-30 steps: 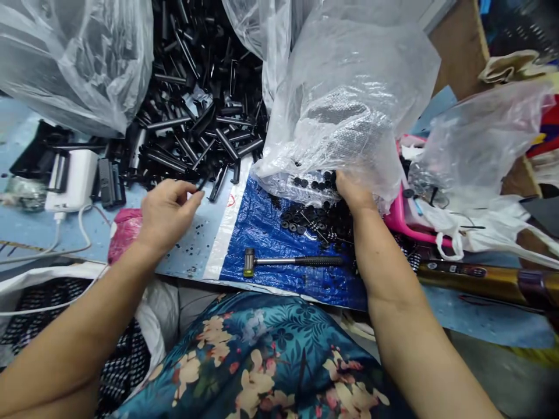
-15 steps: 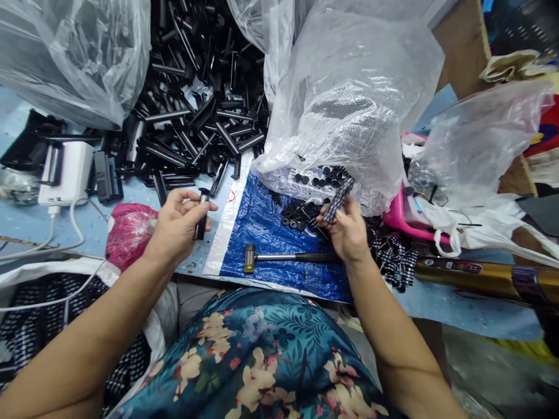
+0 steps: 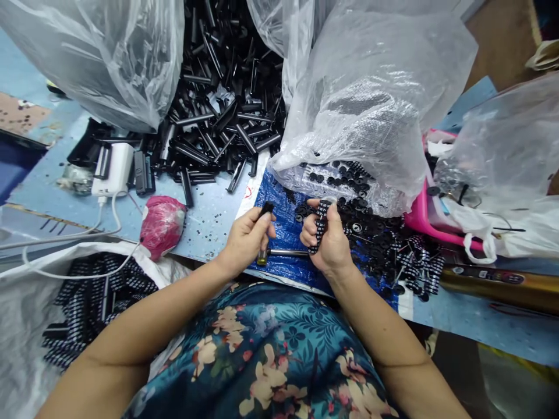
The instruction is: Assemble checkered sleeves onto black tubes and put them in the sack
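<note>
My left hand (image 3: 245, 237) is closed round a short black plastic tube (image 3: 265, 210), held upright over the blue sheet (image 3: 279, 233). My right hand (image 3: 326, 240) is closed on a black strip studded with white dots (image 3: 321, 222), a hand's width to the right of the tube. A small hammer (image 3: 279, 254) lies on the blue sheet beneath both hands, partly hidden by them. Loose black round caps (image 3: 345, 205) and more dotted strips (image 3: 414, 265) are scattered just right of my right hand.
A big heap of black tubes (image 3: 218, 110) fills the back. Clear plastic bags (image 3: 371, 99) stand behind the caps and at back left (image 3: 109, 58). A pink bundle (image 3: 161, 224), a white charger with cable (image 3: 111, 174), a pink tray (image 3: 421, 218) and a brass-coloured bar (image 3: 502, 282) lie around.
My left hand picked a black tube from the heap and brought it to the centre. My right hand drew a dotted strip out of the caps pile and moved left toward it.
</note>
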Demonstrator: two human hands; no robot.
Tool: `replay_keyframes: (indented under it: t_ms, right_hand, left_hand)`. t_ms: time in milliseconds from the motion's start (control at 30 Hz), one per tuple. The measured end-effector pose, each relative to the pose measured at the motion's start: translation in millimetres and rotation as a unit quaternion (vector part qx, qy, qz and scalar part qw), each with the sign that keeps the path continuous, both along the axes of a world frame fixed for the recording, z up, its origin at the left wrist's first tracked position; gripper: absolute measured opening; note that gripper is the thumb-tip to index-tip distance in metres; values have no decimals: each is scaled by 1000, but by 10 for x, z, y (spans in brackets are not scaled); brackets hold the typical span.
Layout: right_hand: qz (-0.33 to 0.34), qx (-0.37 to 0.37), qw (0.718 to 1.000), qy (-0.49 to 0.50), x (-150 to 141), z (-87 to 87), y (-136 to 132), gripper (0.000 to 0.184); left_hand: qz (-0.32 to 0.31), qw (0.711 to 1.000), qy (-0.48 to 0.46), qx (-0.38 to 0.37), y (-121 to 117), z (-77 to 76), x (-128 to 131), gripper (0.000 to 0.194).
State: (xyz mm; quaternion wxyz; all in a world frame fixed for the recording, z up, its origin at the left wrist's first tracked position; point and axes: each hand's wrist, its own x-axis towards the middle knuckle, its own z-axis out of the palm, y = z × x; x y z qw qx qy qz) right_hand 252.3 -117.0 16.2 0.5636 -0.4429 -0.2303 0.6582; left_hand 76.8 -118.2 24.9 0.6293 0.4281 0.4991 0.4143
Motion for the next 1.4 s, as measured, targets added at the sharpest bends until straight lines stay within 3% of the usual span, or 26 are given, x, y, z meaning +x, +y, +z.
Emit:
replay_keyframes:
  t_ms: [167, 300, 367, 433, 500, 567, 700, 867, 1000, 1167, 1233, 1300, 1367, 1400]
  right_hand:
    - [-56, 23, 998, 2, -243, -16, -61, 38]
    - [-7, 126, 978, -167, -218, -100, -87, 55]
    - [32, 236, 923, -302, -92, -150, -96, 82]
    - [78, 353, 833, -419, 50, -183, -98, 109]
    - [109, 437, 748, -487, 152, -187, -97, 111]
    - [104, 476, 703, -518, 191, -161, -108, 106]
    - [64, 492, 679, -541, 126, -75, -189, 108]
    - [39, 521, 653, -548, 32, -53, -268, 97]
    - [32, 500, 657, -563, 52, -101, -268, 97]
    - [63, 489, 667, -558, 94, -171, -269, 105]
    - [87, 471, 676, -560, 146, -208, -287, 115]
    - [115, 437, 661, -600, 234, -265, -334, 106]
    - [154, 396, 619, -660, 338, -334, -406, 64]
    - [172, 381, 596, -686, 385, -365, -444, 40]
  left_hand:
    - [-13, 997, 24, 71, -28, 39, 272, 29]
    - [-30, 995, 42, 82, -24, 21, 311, 25]
    - [-26, 997, 39, 66, -31, 30, 243, 27]
    - [-33, 998, 24, 47, -45, 47, 158, 29]
    - [-46, 998, 14, 35, -59, 61, 97, 34]
    - [-44, 999, 3, 25, -71, 61, 79, 39]
    - [13, 1000, -14, 10, -99, 53, 140, 50]
    - [40, 998, -51, 26, -137, 135, 210, 41]
    - [-6, 985, -156, -77, -110, 171, 147, 45]
    - [-84, 950, -228, -197, -39, 40, 33, 55]
    - [-83, 959, -207, -173, -3, -49, -31, 52]
    - [-53, 987, -127, -80, 52, -141, -149, 43]
    - [-29, 998, 24, 41, 127, -221, -325, 32]
    - [-33, 988, 118, 91, 169, -252, -424, 26]
